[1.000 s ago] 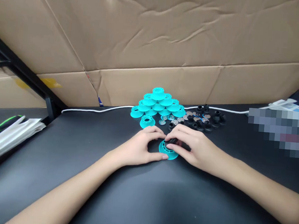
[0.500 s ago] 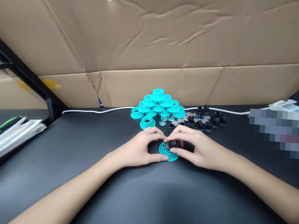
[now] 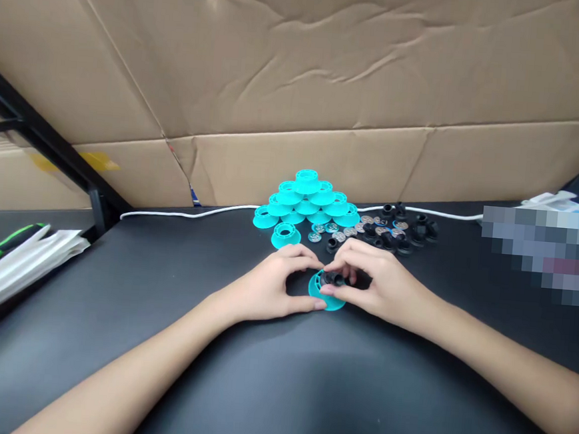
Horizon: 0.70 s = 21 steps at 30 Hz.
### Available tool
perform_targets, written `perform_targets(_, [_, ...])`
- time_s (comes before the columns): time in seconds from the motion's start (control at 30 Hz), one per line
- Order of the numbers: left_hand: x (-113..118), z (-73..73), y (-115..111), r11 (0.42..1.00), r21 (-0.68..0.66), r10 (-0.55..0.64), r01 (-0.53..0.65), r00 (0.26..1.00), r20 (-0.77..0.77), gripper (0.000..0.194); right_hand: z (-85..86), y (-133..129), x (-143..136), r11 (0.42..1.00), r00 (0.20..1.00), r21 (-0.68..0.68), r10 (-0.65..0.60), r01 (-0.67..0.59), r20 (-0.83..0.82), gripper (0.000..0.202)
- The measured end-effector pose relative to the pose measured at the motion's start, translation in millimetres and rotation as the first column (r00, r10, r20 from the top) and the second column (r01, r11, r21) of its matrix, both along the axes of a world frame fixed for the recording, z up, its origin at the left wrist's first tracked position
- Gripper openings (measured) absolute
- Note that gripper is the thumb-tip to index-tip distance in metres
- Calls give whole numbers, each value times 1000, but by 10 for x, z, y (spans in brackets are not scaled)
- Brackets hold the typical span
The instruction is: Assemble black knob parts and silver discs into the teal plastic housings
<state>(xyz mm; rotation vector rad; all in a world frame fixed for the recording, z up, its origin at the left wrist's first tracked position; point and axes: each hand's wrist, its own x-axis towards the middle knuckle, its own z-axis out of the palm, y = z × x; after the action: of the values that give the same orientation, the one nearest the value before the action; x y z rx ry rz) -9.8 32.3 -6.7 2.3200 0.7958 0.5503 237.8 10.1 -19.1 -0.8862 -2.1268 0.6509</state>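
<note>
The left hand (image 3: 284,280) curves around a teal ring (image 3: 327,304) on the black table (image 3: 266,382), thumb on its near rim and fingertips at its far side, holding it between them; the right hand (image 3: 372,277) pinches 1 black piece (image 3: 337,279) between thumb and fingers over the ring's opening, the piece tilted with its open end toward the right, and how far it sits inside cannot be told. The 2 hands nearly meet here, leaving little room around the ring, while bare table stretches broadly in front of them and to the left as far as the slanting left edge, beyond which lie a green-and-black screwdriver (image 3: 13,241) and white packets (image 3: 39,271). Behind the hands, room is tighter: 1 loose teal ring stands just beyond the left hand, then a triangle of teal rings (image 3: 306,183), silver discs (image 3: 339,237) and black parts (image 3: 418,232) near the back edge, where a white cable (image 3: 169,215) runs before the cardboard (image 3: 332,60)
</note>
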Motion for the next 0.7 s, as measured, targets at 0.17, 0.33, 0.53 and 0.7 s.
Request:
perform_targets(0.17, [0,12,-5,1000,-15,2,-2,1000,-9,45,97,18,117,990,990,-34,136,-134,48,38])
perform_targets(0.33, [-14,14,5,1000,-13,1,-1,1000,-11,42,98,98,185,984,986,-90,157,-153,46,32])
perform_targets(0.53, [-11,12,3,1000,-4,-2,2,1000,-1,39,5,34,37,998,1000,-58,11,-11,4,26])
perform_targets(0.7, [-11,13,3,1000,-14,-4,4,1000,-3,42,62,-1,63,993,994,-29,113,-113,1,34])
